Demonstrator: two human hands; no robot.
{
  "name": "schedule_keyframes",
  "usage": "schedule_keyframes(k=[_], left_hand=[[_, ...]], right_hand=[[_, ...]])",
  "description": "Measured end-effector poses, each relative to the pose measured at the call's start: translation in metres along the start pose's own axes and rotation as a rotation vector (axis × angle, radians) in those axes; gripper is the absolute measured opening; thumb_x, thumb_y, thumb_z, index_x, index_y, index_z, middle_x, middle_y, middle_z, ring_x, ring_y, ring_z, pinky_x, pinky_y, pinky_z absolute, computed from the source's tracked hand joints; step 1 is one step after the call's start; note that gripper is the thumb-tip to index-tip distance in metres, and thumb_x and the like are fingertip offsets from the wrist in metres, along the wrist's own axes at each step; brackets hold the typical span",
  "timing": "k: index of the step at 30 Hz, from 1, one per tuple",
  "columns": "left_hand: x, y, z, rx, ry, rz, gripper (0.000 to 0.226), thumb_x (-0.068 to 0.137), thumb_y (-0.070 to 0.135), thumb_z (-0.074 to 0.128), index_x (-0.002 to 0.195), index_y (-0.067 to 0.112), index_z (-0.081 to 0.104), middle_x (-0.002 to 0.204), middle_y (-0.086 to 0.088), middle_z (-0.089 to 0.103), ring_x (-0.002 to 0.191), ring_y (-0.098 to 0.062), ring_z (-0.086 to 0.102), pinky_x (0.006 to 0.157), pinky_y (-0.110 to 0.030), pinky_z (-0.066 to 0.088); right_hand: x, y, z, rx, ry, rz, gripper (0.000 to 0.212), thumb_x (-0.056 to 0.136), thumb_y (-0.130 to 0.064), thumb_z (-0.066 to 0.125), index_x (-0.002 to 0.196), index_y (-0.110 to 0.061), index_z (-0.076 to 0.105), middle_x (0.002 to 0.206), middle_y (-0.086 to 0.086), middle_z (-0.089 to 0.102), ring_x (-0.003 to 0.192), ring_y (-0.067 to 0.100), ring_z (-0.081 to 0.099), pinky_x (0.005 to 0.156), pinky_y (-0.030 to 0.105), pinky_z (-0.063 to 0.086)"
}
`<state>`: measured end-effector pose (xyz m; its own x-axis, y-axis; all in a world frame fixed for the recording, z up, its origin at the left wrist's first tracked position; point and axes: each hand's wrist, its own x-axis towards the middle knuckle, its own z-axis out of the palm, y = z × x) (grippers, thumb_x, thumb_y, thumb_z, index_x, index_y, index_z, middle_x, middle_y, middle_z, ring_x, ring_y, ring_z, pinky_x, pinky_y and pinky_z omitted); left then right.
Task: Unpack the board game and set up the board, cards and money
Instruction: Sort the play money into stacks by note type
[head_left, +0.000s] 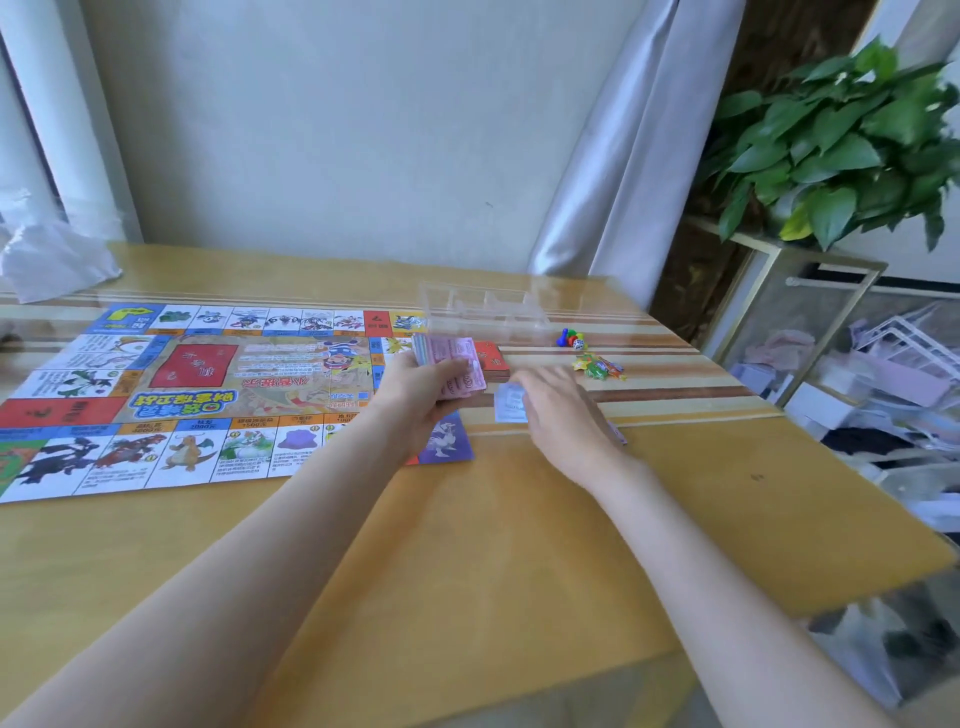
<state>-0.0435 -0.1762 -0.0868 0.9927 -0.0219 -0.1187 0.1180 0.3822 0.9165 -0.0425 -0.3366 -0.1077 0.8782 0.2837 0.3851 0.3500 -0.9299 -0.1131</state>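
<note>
Your right hand (558, 410) is lying flat, fingers straight, pressing a pale note (510, 402) onto the table (675, 499). Your left hand (423, 387) is gripping the pink money stack (457, 366) over the board's (182, 395) edge. Notes look thin, limp, slippery; I judge pinching corners safest.

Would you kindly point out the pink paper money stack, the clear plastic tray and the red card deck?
pink paper money stack (451, 358), head view, top note.
clear plastic tray (485, 309), head view, front wall.
red card deck (492, 357), head view, top card.
</note>
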Motion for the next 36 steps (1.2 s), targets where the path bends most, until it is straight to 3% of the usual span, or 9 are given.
schedule_keyframes(k=[5, 8, 15, 19, 21, 24, 29, 33, 36], left_hand=[[-0.012, -0.007, 0.01, 0.194, -0.035, -0.004, 0.017, 0.09, -0.003, 0.054, 0.105, 0.003, 0.054, 0.083, -0.013, 0.06, 0.072, -0.019, 0.061, 0.058, -0.023, 0.056], [-0.014, -0.013, 0.01, 0.282, 0.08, 0.078, 0.012, 0.089, -0.002, 0.054, 0.085, 0.009, 0.056, 0.078, -0.011, 0.057, 0.065, -0.017, 0.058, 0.062, -0.026, 0.052], [-0.025, -0.025, 0.016, 0.266, 0.06, -0.028, 0.011, 0.09, 0.001, 0.055, 0.086, 0.012, 0.055, 0.076, -0.009, 0.059, 0.064, -0.019, 0.056, 0.055, -0.027, 0.048], [-0.031, -0.032, 0.023, 0.152, 0.056, -0.043, 0.01, 0.091, 0.001, 0.054, 0.088, 0.009, 0.055, 0.078, -0.01, 0.059, 0.065, -0.017, 0.057, 0.047, -0.019, 0.05], [-0.031, -0.033, 0.024, 0.154, 0.063, -0.037, 0.011, 0.091, 0.0, 0.054, 0.087, 0.01, 0.055, 0.077, -0.009, 0.06, 0.065, -0.017, 0.058, 0.05, -0.02, 0.052], [-0.03, -0.034, 0.025, 0.184, 0.083, -0.017, 0.007, 0.091, 0.002, 0.054, 0.095, 0.007, 0.056, 0.084, -0.012, 0.061, 0.075, -0.023, 0.059, 0.069, -0.03, 0.053], [-0.026, -0.035, 0.022, 0.259, 0.08, 0.019, 0.012, 0.091, 0.006, 0.057, 0.083, 0.014, 0.057, 0.085, -0.011, 0.062, 0.075, -0.02, 0.06, 0.079, -0.034, 0.053], [-0.028, -0.036, 0.021, 0.254, 0.068, 0.035, 0.009, 0.091, 0.006, 0.057, 0.085, 0.013, 0.058, 0.08, -0.008, 0.061, 0.073, -0.019, 0.059, 0.077, -0.031, 0.052], [-0.028, -0.036, 0.02, 0.225, 0.058, 0.046, 0.009, 0.09, 0.004, 0.057, 0.086, 0.012, 0.059, 0.079, -0.008, 0.061, 0.075, -0.022, 0.059, 0.08, -0.036, 0.052]], right_hand=[[-0.015, -0.005, 0.003, 0.062, -0.106, 0.005, 0.053, 0.088, 0.012, 0.035, 0.135, -0.012, 0.042, 0.132, 0.002, 0.046, 0.121, 0.022, 0.038, 0.1, 0.032, 0.033], [-0.018, -0.003, 0.0, 0.015, -0.135, 0.005, 0.057, 0.085, 0.013, 0.035, 0.136, -0.012, 0.04, 0.131, 0.003, 0.045, 0.12, 0.024, 0.038, 0.098, 0.035, 0.036], [-0.022, -0.007, 0.006, 0.053, 0.009, 0.092, 0.035, 0.093, 0.002, 0.04, 0.122, -0.013, 0.052, 0.118, 0.002, 0.055, 0.112, 0.023, 0.043, 0.083, 0.032, 0.039], [-0.023, -0.007, 0.01, 0.284, 0.101, 0.176, 0.029, 0.094, 0.0, 0.041, 0.116, -0.006, 0.059, 0.112, 0.007, 0.055, 0.107, 0.022, 0.048, 0.075, 0.02, 0.03], [-0.023, -0.008, 0.011, 0.4, 0.127, 0.214, 0.029, 0.094, 0.001, 0.04, 0.113, -0.005, 0.061, 0.112, 0.007, 0.053, 0.104, 0.019, 0.049, 0.073, 0.014, 0.026], [-0.023, -0.012, 0.01, 0.5, 0.133, 0.207, 0.034, 0.092, 0.006, 0.039, 0.114, -0.007, 0.06, 0.114, 0.006, 0.053, 0.11, 0.019, 0.049, 0.077, 0.011, 0.027], [-0.028, -0.007, 0.02, 0.215, 0.069, 0.125, 0.044, 0.092, 0.005, 0.039, 0.13, -0.013, 0.052, 0.123, 0.003, 0.056, 0.116, 0.024, 0.04, 0.096, 0.028, 0.034], [-0.031, -0.005, 0.014, 0.359, 0.088, 0.148, 0.05, 0.089, 0.011, 0.037, 0.125, -0.014, 0.06, 0.107, 0.01, 0.058, 0.106, 0.026, 0.05, 0.082, 0.024, 0.036], [-0.029, 0.003, -0.003, 0.451, 0.106, 0.221, 0.045, 0.087, 0.01, 0.038, 0.117, -0.011, 0.064, 0.113, 0.011, 0.064, 0.106, 0.023, 0.055, 0.079, 0.022, 0.037]])
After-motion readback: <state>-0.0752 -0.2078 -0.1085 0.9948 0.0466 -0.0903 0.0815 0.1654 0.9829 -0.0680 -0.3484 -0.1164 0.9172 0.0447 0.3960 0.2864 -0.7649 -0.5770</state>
